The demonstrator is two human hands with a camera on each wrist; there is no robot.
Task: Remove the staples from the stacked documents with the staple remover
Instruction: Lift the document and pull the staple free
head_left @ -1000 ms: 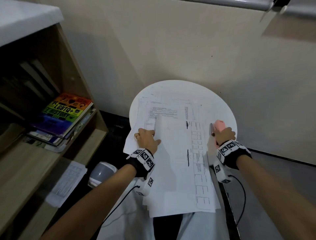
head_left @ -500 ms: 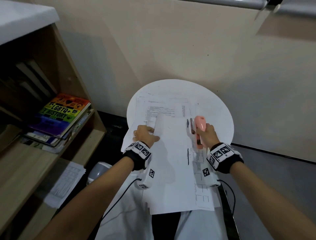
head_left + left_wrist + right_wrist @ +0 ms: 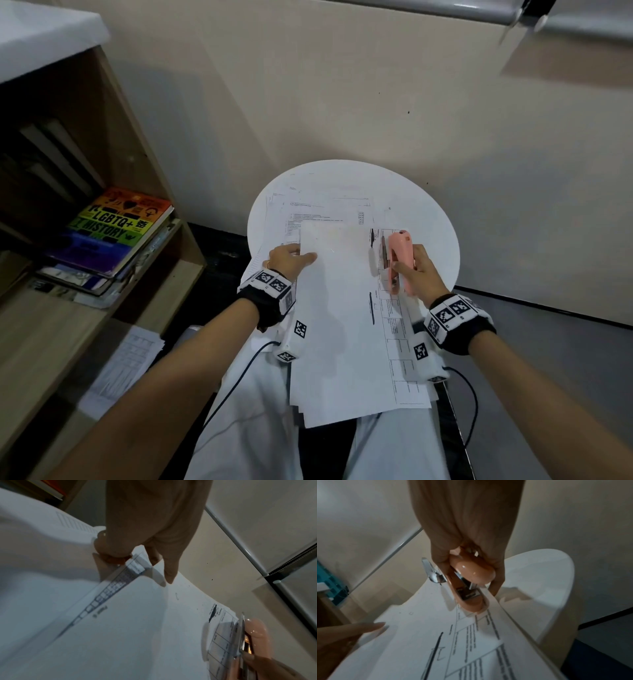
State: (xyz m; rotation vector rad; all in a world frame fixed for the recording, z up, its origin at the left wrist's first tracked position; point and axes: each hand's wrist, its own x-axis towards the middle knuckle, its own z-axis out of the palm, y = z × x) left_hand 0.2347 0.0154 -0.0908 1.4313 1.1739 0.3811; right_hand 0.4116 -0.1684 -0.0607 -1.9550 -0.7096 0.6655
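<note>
A stack of white documents [image 3: 335, 308] lies on the round white table [image 3: 428, 212] and hangs over its near edge onto my lap. My left hand [image 3: 289, 258] holds the stack's left edge, fingers curled under the top sheet and one finger [image 3: 169, 577] resting on it. A small staple [image 3: 177, 596] sits in the top sheet near that finger. My right hand [image 3: 411, 270] grips the pink staple remover [image 3: 397, 260], whose metal blade [image 3: 431, 573] points away from me. The remover hovers just over the printed right strip of the documents [image 3: 471, 635].
A wooden bookshelf to the left holds a rainbow-covered book [image 3: 116, 229] on a pile. Loose papers [image 3: 126, 359] lie on its lower board. A beige wall stands right behind the table. Cables run from both wrist cameras across my lap.
My right hand has carried the staple remover from the table's right edge leftwards over the right side of the documents. My left hand has kept its hold on the left edge.
</note>
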